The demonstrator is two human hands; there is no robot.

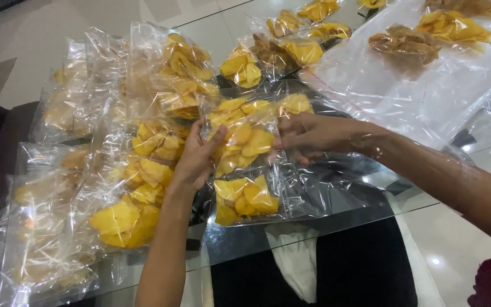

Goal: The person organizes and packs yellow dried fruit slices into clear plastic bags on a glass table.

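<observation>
A clear plastic bag of yellow chips (244, 136) is held up over a glass table (365, 213). My left hand (197, 156) grips the bag's left edge, thumb on the front. Its right edge is pinched by my right hand (308, 136). Just below lies another filled bag of yellow chips (245, 199), flat on the glass.
Several filled chip bags (137, 187) are piled at the left, some hazy ones (35, 227) at the table's near-left corner. More bags (257, 59) lie behind. A large clear plastic sheet (427, 96) at the right carries loose heaps of yellow and brown chips (407, 42).
</observation>
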